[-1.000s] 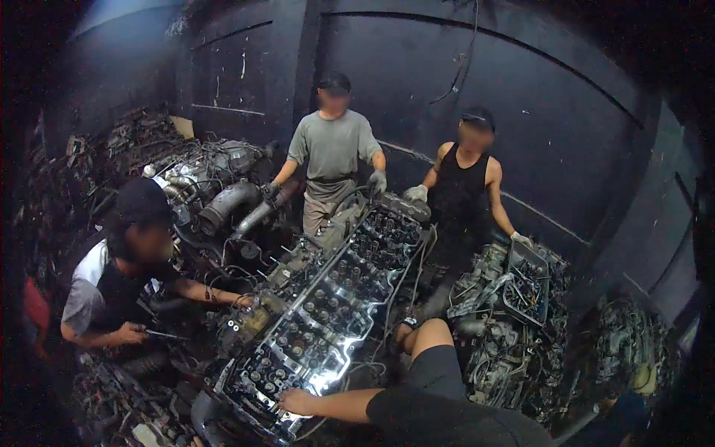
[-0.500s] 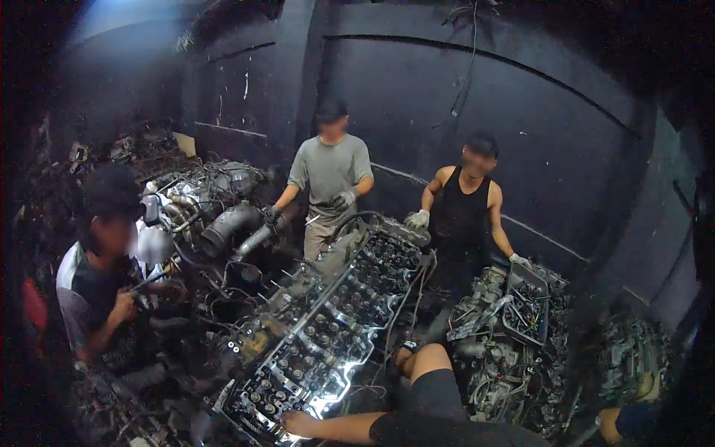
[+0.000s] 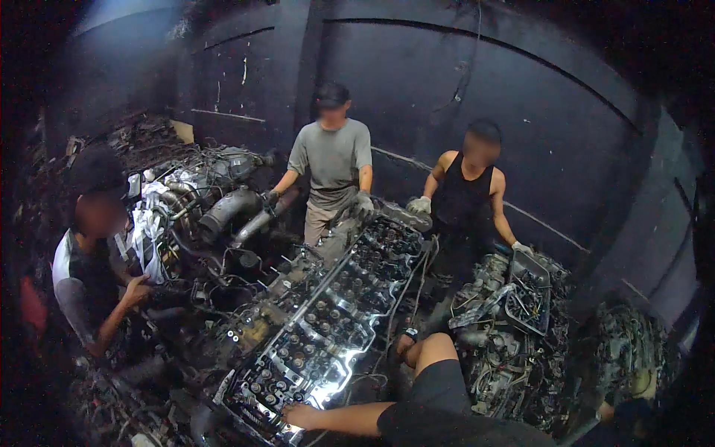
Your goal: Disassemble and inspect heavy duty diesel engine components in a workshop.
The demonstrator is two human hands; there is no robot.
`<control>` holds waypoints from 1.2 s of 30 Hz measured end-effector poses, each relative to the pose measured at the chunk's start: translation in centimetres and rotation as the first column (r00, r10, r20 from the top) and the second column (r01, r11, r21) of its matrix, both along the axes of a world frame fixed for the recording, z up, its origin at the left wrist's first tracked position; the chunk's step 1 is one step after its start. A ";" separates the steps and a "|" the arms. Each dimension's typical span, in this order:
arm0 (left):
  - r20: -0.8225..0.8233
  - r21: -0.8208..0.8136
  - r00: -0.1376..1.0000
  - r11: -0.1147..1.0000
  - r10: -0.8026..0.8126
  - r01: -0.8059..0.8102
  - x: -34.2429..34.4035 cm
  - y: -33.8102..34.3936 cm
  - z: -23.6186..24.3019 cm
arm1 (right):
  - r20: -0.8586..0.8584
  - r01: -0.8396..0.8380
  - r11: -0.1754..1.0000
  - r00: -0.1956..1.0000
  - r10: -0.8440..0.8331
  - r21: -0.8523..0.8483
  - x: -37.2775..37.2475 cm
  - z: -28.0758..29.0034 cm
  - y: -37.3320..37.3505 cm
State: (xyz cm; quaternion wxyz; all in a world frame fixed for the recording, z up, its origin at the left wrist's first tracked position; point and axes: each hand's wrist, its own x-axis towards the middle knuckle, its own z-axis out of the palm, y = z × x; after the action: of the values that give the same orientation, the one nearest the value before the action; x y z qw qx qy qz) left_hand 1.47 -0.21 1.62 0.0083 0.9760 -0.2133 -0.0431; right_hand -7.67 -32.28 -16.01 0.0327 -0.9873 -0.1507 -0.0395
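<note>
A long engine [image 3: 320, 328], its valve gear exposed, stretches from the lower left up to the middle. My left hand [image 3: 299, 416] rests on its near end, the fingers apparently curled over the edge. At the lower right a dark sleeve and a bit of bare skin, probably my right arm, show beside a grey bar [image 3: 585, 428]. The right hand's fingers cannot be made out. A bent bare knee [image 3: 438, 352] in dark shorts stands by the engine's right side, with a limb wearing a dark band [image 3: 410, 334] next to it.
At the engine's far end stand a person in a grey shirt [image 3: 331, 160] and one in a black tank top [image 3: 469, 190], both gloved. Another person [image 3: 86, 290] is at the left. A tray of small parts [image 3: 529, 298] tops an engine at right; more engine parts [image 3: 223, 201] lie left.
The grey-shirted person's raised hand has come down onto the engine's far end. The left person's hand has shifted upward. The tank-topped person's head has bowed. My left hand stays on the engine.
</note>
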 end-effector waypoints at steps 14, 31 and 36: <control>-0.030 -0.316 0.991 0.939 0.131 -0.134 -0.5 2.2 -2.5 | -0.561 0.347 0.919 0.805 -0.191 0.186 0.8 4.4 1.4; 0.015 -0.207 0.998 0.976 0.068 -0.064 -0.5 0.0 -2.8 | -0.142 -0.310 0.950 0.939 0.313 0.041 1.3 -6.0 -8.0; 0.010 -0.191 0.996 0.977 0.094 -0.090 -1.3 1.0 -2.5 | -0.393 -0.126 0.992 0.911 0.127 0.028 0.6 2.7 -3.3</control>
State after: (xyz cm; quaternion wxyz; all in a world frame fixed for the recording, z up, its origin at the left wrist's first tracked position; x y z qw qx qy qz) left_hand 0.21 0.81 -0.93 0.1016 0.9799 -0.1713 -0.0128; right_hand -7.06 -35.55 -13.28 0.0658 -0.9631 -0.2044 0.1622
